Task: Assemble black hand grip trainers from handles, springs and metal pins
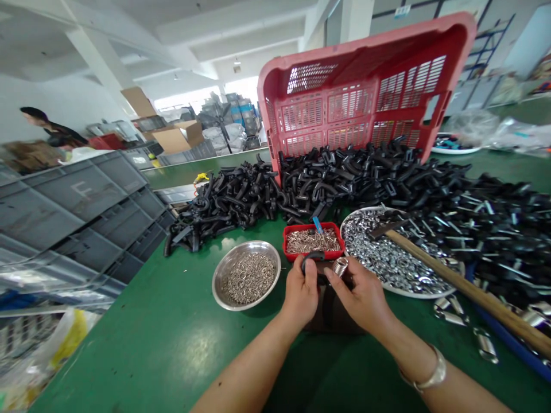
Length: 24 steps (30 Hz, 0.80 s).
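Left hand [301,295] grips a curved black part [317,256]; right hand [368,295] holds a metal spring [340,266]. Green tabletop [172,321] shows between steel bowl [220,281] and left edge.

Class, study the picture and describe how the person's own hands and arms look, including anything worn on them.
Both the left hand and the right hand are ungloved. The forearms are bare, with no sleeves in view. A shiny, silver-coloured bracelet circles the right wrist; none shows on the left.

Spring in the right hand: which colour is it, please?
The spring is silver, best seen in the head view.
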Motion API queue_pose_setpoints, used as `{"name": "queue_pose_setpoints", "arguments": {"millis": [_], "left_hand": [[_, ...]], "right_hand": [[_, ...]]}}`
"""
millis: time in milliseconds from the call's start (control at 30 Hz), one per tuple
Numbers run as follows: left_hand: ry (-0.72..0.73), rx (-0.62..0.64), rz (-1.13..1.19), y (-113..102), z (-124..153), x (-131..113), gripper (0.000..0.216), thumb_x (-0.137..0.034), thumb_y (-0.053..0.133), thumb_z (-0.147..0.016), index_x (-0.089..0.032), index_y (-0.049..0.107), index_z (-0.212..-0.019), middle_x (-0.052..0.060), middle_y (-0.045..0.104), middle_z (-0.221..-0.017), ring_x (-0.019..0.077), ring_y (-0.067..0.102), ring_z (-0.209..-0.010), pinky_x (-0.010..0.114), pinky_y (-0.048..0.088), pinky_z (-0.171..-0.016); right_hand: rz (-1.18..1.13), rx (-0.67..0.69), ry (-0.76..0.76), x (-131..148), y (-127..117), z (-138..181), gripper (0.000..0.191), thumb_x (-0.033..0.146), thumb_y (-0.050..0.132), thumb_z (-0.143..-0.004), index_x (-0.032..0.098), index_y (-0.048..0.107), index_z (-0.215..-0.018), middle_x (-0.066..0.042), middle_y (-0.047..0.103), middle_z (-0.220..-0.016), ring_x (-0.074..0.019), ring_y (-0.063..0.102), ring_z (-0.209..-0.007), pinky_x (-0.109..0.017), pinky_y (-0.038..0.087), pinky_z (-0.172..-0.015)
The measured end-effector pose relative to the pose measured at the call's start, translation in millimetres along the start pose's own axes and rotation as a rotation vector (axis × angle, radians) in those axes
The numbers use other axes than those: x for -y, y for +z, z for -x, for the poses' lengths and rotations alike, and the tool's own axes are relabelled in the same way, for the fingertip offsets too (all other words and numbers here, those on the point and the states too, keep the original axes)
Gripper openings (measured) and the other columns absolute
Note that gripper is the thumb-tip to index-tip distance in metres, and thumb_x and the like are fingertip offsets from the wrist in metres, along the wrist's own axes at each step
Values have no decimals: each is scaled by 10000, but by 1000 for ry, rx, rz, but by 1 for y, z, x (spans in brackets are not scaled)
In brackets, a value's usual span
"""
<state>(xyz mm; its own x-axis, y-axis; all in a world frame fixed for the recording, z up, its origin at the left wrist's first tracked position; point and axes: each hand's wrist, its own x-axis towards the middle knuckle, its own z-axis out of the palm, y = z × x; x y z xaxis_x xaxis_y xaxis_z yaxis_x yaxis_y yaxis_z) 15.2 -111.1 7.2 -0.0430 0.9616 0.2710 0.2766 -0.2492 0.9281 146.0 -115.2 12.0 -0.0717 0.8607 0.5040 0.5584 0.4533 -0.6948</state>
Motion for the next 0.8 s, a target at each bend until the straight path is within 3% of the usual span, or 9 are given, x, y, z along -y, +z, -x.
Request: {"name": "queue_pose_setpoints", "arguments": {"millis": [133, 300, 433, 567, 800], "left_hand": [[-4, 78, 33, 1, 2, 1, 429, -495, 225, -878, -162, 470, -766, 30, 512, -718, 146, 482, -686, 270, 392, -666], [-108, 116, 148, 2, 8, 7, 437, -525, 252, -860, -163, 475, -760, 31, 526, -749, 149, 493, -731, 262, 408, -709], [-283, 172, 188, 4, 12, 12, 464, -603, 277, -814, -176, 450, -760, -9, 469, -625, 105, 440, -520, 220, 389, -489], [-370, 213, 186, 6, 12, 17, 487, -640, 291, -787, -179, 447, -777, -38, 418, -564, 77, 393, -411, 199, 331, -385], [-409, 298, 134, 6, 12, 22, 531, -644, 221, -799, -171, 450, -725, -50, 380, -446, 83, 359, -336, 197, 269, -347]], "right_hand": [[106, 152, -64, -3, -3, -3, 205, 362, 431, -841, 173, 510, -845, -46, 588, -706, -168, 561, -650, -275, 419, -596], [153, 362, -90, -8, -7, -9, 245, 397, 371, -860, 180, 480, -823, -62, 594, -747, -182, 569, -692, -285, 411, -619], [85, 535, -28, -15, -8, -10, 240, 387, 378, -862, 185, 492, -800, -48, 595, -711, -168, 551, -653, -272, 391, -598], [167, 564, 37, -20, -8, -6, 280, 376, 337, -874, 175, 500, -766, -68, 592, -692, -168, 535, -617, -281, 373, -583], [52, 704, -5, -18, -13, -11, 246, 316, 314, -879, 182, 492, -776, -60, 596, -759, -166, 546, -682, -281, 399, -634]]}}
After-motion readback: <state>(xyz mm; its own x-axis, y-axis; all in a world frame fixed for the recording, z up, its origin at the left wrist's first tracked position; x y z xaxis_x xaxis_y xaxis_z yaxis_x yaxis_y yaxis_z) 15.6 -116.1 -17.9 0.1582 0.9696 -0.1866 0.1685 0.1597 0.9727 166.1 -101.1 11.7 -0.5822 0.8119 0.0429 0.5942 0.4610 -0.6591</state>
